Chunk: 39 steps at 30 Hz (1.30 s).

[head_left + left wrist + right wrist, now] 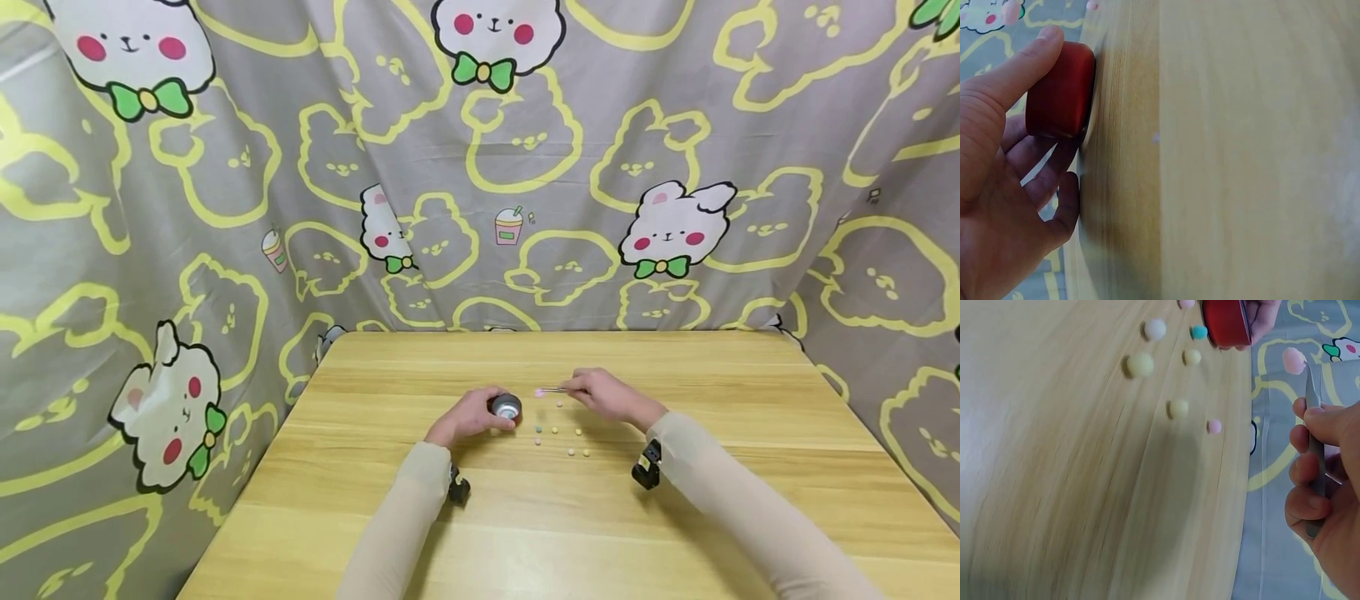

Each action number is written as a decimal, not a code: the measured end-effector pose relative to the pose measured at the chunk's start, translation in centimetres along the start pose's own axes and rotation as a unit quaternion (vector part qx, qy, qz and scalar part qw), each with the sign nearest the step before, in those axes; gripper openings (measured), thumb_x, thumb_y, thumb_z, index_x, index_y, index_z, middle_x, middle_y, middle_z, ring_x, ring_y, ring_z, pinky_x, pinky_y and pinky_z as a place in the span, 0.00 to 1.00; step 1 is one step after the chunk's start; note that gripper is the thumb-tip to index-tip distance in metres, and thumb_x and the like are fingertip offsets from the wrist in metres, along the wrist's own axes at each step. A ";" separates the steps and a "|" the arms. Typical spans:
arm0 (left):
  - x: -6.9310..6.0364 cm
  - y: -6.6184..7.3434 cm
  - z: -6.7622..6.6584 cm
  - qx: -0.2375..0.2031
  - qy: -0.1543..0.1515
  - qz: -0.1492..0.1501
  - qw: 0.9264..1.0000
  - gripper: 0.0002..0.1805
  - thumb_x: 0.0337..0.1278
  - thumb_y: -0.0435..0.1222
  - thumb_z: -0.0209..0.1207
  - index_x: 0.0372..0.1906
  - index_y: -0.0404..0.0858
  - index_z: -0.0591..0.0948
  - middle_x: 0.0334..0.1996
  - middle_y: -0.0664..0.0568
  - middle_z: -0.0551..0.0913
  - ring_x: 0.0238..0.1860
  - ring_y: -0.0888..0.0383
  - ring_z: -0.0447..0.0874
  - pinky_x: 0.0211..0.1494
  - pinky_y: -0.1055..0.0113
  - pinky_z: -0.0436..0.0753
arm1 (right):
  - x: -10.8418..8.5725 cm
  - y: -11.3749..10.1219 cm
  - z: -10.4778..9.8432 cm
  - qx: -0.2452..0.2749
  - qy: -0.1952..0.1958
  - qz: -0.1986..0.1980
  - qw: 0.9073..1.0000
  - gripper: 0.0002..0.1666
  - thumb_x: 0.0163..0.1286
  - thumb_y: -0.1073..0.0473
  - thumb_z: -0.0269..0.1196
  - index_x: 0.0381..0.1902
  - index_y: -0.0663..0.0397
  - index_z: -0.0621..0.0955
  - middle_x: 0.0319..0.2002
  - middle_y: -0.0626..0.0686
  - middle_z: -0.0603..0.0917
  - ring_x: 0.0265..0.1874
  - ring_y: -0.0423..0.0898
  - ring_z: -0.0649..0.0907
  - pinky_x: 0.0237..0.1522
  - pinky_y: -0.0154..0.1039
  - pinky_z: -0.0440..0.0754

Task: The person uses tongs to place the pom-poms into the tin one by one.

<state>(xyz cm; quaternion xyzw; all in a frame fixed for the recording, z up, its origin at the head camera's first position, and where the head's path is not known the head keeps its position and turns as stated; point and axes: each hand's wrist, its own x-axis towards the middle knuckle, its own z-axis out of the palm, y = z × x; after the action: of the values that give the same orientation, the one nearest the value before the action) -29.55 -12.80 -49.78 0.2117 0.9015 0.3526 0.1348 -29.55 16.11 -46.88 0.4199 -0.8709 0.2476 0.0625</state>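
My left hand [472,413] grips a small round red tin [1060,90], thumb on one side and fingers on the other. From the head view the tin shows its silvery top. Its underside is at or close to the wooden table; I cannot tell whether they touch. A pair of tweezers [1314,456] is held in my right hand [606,393], pinched between thumb and fingers. At the tips of the tweezers hangs a pink pom-pom [1294,360], above the table and to the right of the tin. Below it lie several small pom-poms, among them a teal one [1199,332].
The pom-poms on the wooden table [675,517] include a white one [1155,329], a pink one [1214,427] and several yellow ones, such as this yellow pom-pom [1140,364]. A patterned grey curtain [450,167] hangs behind the table and at both sides.
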 end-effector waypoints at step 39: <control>0.3 -0.1 0.1 0.020 -0.001 -0.003 1.000 0.31 0.48 0.47 0.69 0.59 0.43 0.75 0.50 0.54 0.78 0.49 0.58 0.75 0.54 0.62 0.72 | 3.1 -1.7 2.9 -0.013 -0.070 -0.004 0.997 0.13 0.67 0.68 0.58 0.47 0.61 0.84 0.31 0.48 0.78 0.29 0.39 0.76 0.33 0.34 0.77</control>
<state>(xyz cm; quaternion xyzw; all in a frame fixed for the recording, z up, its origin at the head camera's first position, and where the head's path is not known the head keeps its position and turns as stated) -29.79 -12.64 -49.91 0.2123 0.9086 0.3341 0.1329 -29.97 11.65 -47.77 0.4387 -0.8746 0.2065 0.0080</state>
